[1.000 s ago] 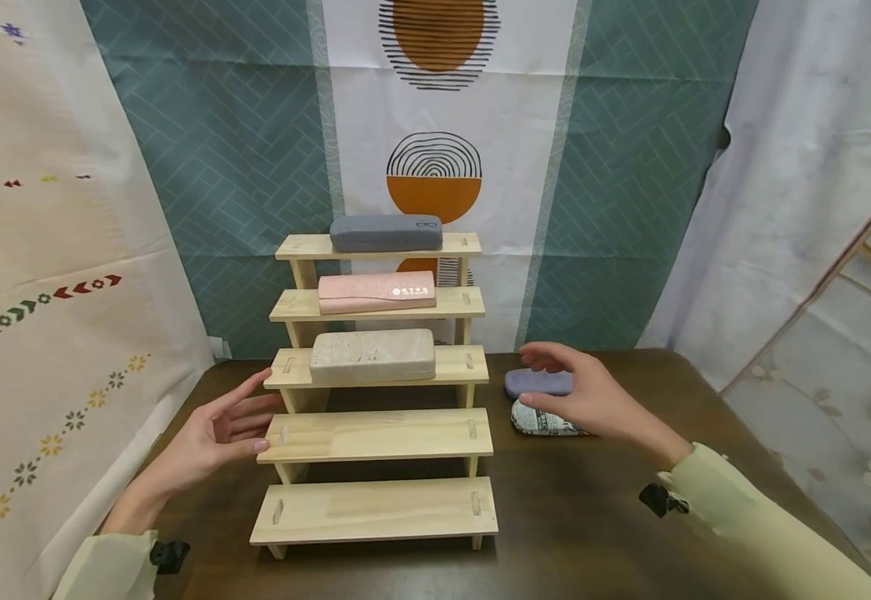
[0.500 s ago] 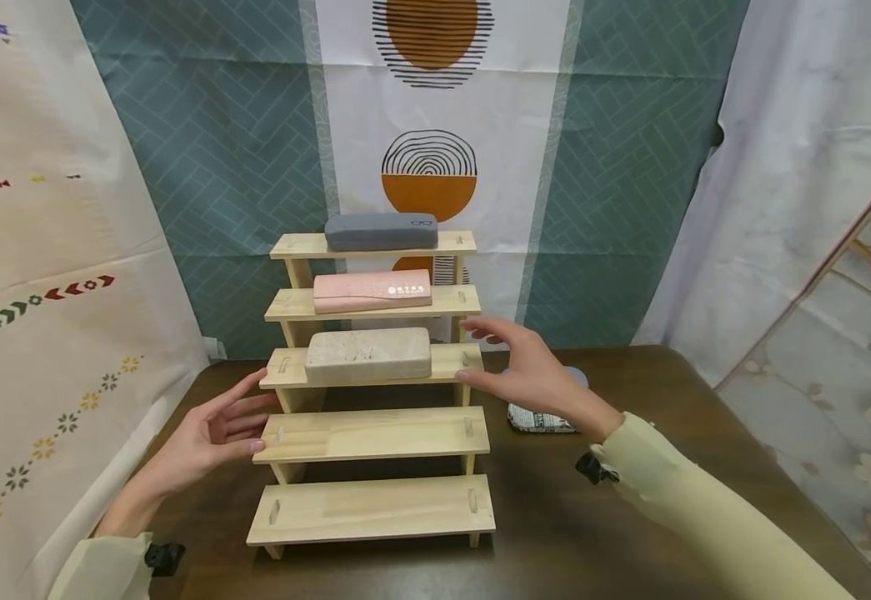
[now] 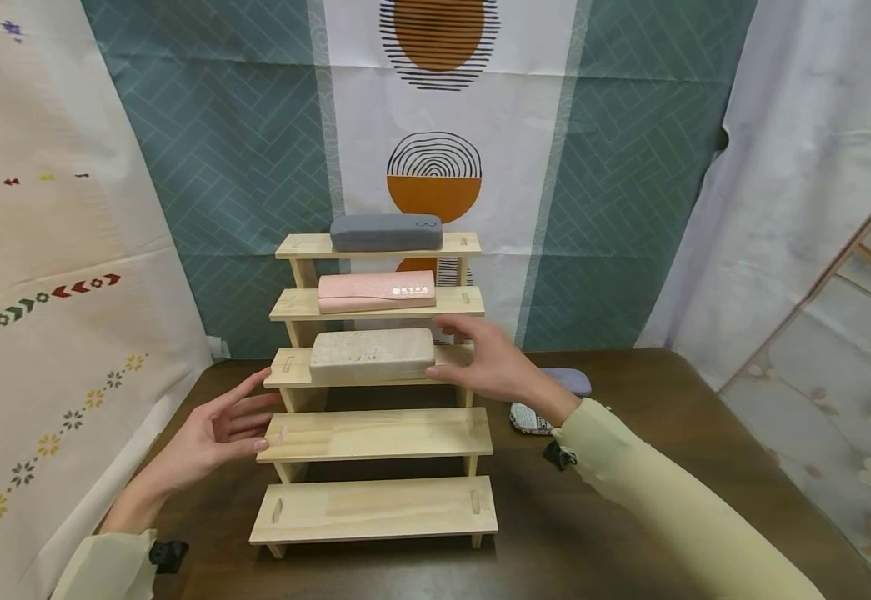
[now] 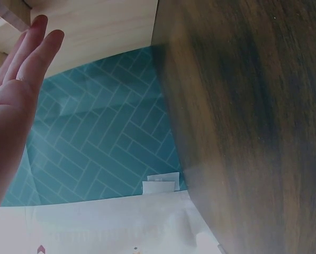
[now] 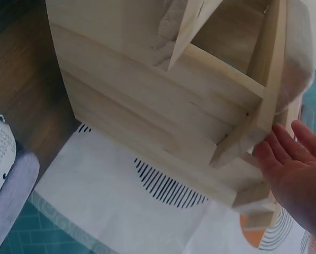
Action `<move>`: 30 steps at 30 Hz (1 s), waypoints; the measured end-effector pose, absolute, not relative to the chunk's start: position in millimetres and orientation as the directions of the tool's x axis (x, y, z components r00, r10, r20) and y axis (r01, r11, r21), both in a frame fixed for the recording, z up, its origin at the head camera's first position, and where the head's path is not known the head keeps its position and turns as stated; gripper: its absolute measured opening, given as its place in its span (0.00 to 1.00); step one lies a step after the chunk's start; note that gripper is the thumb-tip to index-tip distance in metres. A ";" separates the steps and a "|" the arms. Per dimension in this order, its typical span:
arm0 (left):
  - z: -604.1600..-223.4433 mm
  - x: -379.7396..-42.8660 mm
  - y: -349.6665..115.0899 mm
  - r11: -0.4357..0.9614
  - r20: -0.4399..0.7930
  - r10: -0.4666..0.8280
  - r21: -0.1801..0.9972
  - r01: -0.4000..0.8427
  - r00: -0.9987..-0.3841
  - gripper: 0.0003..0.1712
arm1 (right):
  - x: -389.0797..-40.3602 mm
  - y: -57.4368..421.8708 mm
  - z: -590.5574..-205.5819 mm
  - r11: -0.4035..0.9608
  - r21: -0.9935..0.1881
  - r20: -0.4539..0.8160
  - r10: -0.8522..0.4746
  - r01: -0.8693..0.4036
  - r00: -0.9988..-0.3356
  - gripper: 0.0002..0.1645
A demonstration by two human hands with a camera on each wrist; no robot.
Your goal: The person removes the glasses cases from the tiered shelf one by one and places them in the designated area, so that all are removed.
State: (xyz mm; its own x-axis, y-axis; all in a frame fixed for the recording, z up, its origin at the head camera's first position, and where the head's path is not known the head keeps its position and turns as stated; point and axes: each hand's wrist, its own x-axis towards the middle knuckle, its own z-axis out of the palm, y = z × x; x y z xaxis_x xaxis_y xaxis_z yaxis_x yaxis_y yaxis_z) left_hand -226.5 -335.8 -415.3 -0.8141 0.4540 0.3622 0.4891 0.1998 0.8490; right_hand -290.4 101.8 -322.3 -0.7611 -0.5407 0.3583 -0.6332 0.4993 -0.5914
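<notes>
A stepped wooden rack (image 3: 378, 435) stands on the dark table, with a cream glasses case (image 3: 372, 353) lying on its middle shelf. My right hand (image 3: 491, 363) is at the right end of that case, thumb toward the front and fingers toward the back, spread apart. In the right wrist view the fingers (image 5: 285, 145) are beside the shelf edges, close under the pale case (image 5: 299, 50). My left hand (image 3: 213, 435) touches the rack's left side, index fingertip at the middle shelf and thumb at the shelf below.
A pink glasses case (image 3: 377, 292) and a grey-blue one (image 3: 386, 232) lie on the upper two shelves. Right of the rack, a purple case (image 3: 572, 381) and a newsprint-patterned case (image 3: 528, 419) lie on the table (image 3: 630, 517), partly behind my right arm. Patterned cloths hang around.
My right hand has moved left from over the purple and newsprint-patterned cases to the right end of the cream glasses case. My left hand has stayed at the rack's side.
</notes>
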 end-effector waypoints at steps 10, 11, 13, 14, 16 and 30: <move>-414.4 -229.2 -334.7 0.204 0.364 0.454 0.846 0.493 -0.813 0.55 | -293.5 87.2 -325.6 0.545 -0.572 0.302 -0.554 -0.612 -0.776 0.45; -414.6 -229.0 -334.9 0.204 0.365 0.454 0.846 0.493 -0.813 0.55 | -294.2 86.1 -325.9 0.546 -0.575 0.298 -0.554 -0.609 -0.778 0.45; -414.8 -228.2 -335.3 0.205 0.363 0.454 0.846 0.492 -0.814 0.55 | -296.3 84.1 -326.7 0.547 -0.580 0.289 -0.555 -0.604 -0.780 0.45; -415.1 -227.8 -335.4 0.205 0.363 0.453 0.847 0.491 -0.814 0.55 | -297.4 83.3 -327.2 0.549 -0.582 0.284 -0.555 -0.601 -0.782 0.45; -415.7 -227.1 -335.4 0.202 0.363 0.451 0.848 0.489 -0.815 0.55 | -298.9 82.1 -327.8 0.555 -0.582 0.277 -0.552 -0.594 -0.787 0.45; -415.7 -226.9 -335.8 0.181 0.377 0.459 0.847 0.500 -0.805 0.55 | -300.4 82.4 -331.5 0.526 -0.636 0.286 -0.519 -0.565 -0.805 0.45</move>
